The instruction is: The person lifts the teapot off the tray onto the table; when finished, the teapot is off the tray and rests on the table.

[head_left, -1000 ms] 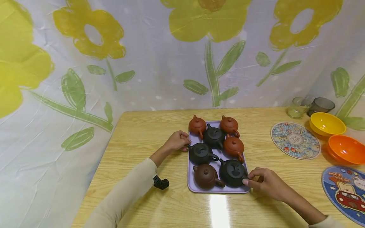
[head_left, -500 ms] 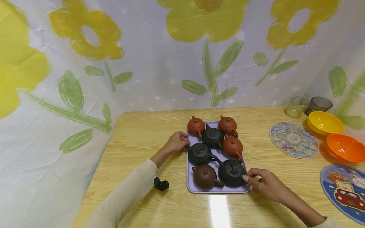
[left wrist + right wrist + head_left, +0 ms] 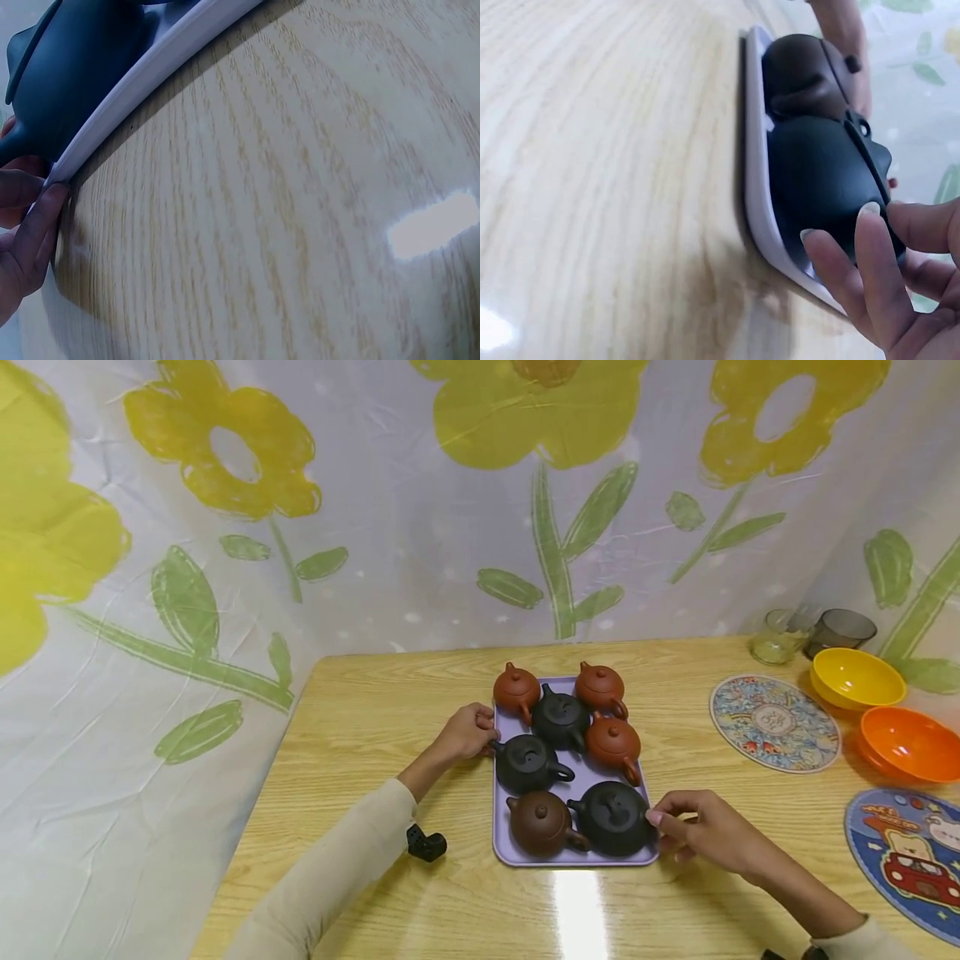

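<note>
Sitting on: the lilac tray [image 3: 501,852] lies flat near the middle of the wooden bench [image 3: 360,727], carrying seven small teapots.
Right hand: the right hand [image 3: 705,835] is at the tray's near right corner, its fingers [image 3: 874,262] curled against the side of the big black teapot [image 3: 613,817] there; the wrist view shows fingertips touching the pot's wall just above the tray's rim.
Left hand: the left hand [image 3: 467,733] grips the tray's left edge, fingers [image 3: 34,229] bent round the rim beside the black teapot with a spout [image 3: 527,763].
Other pots: a dark brown teapot [image 3: 540,823] stands just left of the big black one; three reddish pots and another black one fill the far half.
Nearby: a small black clip [image 3: 425,842] lies on the bench left of the tray.
Farther right: a patterned round mat [image 3: 775,723], a yellow bowl [image 3: 857,677], an orange bowl [image 3: 910,744] and two glasses [image 3: 810,633].
</note>
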A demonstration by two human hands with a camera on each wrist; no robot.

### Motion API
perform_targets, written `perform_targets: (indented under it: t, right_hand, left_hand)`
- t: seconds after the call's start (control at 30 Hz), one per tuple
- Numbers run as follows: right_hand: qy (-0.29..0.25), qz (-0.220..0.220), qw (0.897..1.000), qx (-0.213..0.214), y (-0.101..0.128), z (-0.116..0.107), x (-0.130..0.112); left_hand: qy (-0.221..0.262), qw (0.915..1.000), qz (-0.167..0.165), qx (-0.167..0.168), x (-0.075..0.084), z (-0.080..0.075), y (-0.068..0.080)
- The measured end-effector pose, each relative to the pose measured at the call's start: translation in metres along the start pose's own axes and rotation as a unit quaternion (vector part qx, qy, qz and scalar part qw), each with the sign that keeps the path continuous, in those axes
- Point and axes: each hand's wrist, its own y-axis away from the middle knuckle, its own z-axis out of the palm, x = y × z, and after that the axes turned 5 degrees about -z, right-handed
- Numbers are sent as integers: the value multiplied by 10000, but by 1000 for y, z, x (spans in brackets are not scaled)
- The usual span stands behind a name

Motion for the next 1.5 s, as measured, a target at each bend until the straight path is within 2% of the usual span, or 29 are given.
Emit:
perform_targets:
  t: [0.27,0.8,1.13,1.5]
  right_hand:
    - [-232,-59,9995,-205,-1,-19,-8]
    - [254,-391,9989,-19,-9,-66,-34]
    - [513,-142,9981,323,-29,-87,-35]
    - [473,-22,9986,235,-48,-107,-26]
  left_hand:
    - [70,10000,-6,-18,1,0,0]
    - [14,10000,45,31,1,0,-1]
    - [10,9998,12,179,0,-4,2]
    - [-43,9996,31,289,-6,-11,2]
